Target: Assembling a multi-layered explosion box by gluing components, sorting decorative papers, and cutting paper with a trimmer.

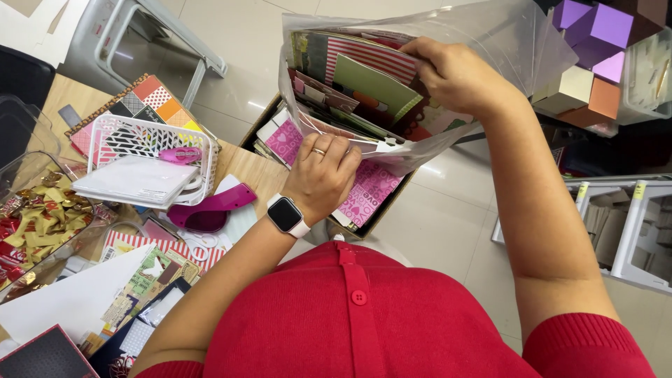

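While both hands grip the plastic bag (490,42) of papers (371,80) | white basket (150,136), tape dispenser (210,206) left

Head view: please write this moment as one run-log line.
left hand: grips bag front edge | right hand: fingers inside bag, on papers | box: below bag | basket: on table

Pale glossy floor tiles (448,217) are seen everywhere, with ceiling light reflected off them. A wooden table (245,168) is set at left, a white metal frame (623,224) at right.
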